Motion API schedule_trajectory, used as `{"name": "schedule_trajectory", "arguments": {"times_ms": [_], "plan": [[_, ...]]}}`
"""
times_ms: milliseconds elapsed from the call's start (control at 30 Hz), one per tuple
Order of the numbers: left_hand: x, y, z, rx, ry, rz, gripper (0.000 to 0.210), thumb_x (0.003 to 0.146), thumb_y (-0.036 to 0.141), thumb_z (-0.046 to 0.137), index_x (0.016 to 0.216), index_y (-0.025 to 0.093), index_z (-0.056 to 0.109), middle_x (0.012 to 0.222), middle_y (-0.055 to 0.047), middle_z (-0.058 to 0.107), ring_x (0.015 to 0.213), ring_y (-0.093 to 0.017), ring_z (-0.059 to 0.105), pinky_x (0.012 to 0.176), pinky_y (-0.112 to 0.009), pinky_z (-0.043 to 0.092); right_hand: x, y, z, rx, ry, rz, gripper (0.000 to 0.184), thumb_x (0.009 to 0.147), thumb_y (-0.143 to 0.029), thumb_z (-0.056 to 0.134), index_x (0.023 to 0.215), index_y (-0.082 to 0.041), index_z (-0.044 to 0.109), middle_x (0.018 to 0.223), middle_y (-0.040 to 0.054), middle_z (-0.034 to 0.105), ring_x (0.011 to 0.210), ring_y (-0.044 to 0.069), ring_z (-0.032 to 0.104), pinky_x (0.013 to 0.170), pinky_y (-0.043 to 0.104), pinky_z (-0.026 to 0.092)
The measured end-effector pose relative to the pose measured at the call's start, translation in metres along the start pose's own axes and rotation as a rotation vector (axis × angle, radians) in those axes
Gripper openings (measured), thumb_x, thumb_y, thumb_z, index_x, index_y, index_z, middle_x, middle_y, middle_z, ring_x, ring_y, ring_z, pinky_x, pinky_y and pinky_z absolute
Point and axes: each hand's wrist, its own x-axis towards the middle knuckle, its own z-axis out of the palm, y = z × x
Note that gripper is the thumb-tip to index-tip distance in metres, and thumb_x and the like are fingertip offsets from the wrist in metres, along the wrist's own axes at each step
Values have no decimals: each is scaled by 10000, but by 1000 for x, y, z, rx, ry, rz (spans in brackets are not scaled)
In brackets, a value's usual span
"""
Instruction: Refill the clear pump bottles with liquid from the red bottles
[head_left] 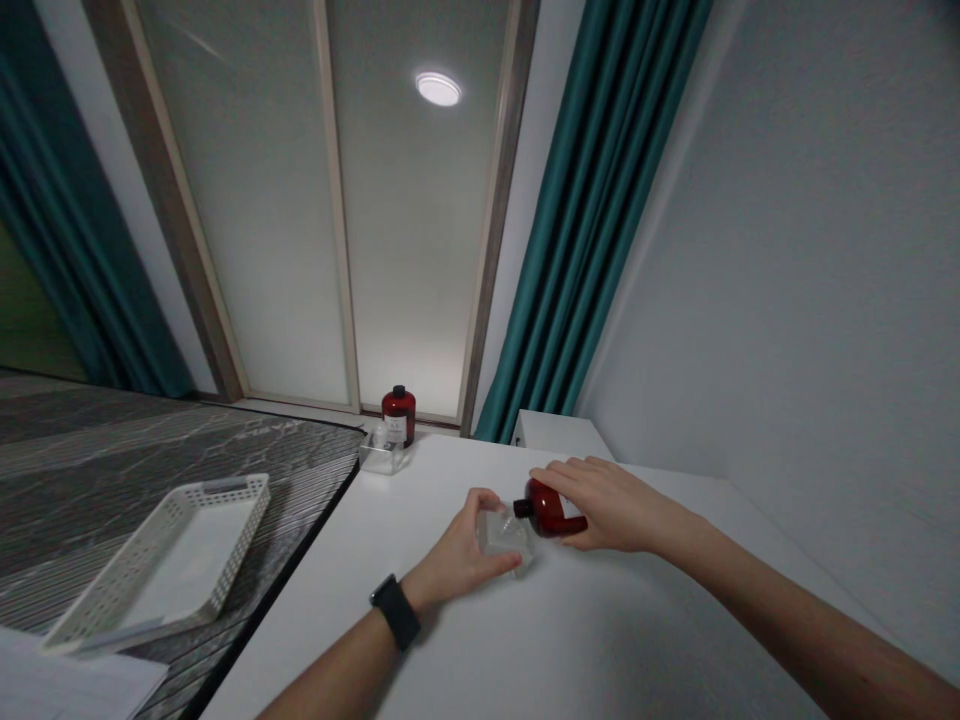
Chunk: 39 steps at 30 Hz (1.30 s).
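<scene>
My right hand is closed around a dark red bottle with a black neck or cap and a pale label. The bottle lies tipped on its side, its black end pointing left. Just left of it, my left hand grips a clear, see-through box between thumb and fingers, low over the white table. The bottle's black end is close to the box's upper right edge; whether they touch I cannot tell. A dark watch sits on my left wrist.
At the table's far left corner stand another dark red bottle and a second clear box holding something pale. On the grey patterned surface to the left rest a white perforated basket and some paper. A white cabinet stands behind the table.
</scene>
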Motion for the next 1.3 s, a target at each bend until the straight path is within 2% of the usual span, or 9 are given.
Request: {"name": "schedule_trajectory", "arguments": {"times_ms": [267,1300], "plan": [[1,1,0,-1,8,-14,539,718,242,768,1127,200,421,1126,-60,521,1082,-254,519,981,-406,403,0,1,0,6,-1,-7,630,828,-412,701,1383,-197,497,1233,128,671,1070,338,634,925,471,471],[1,0,0,21,-4,-10,545,735,305,766,1133,199,410,1123,-63,513,1088,-264,511,976,-418,401,0,-1,-1,-31,-19,-6,662,817,-395,729,1401,-188,495,1223,139,675,1058,337,638,915,479,481]]}}
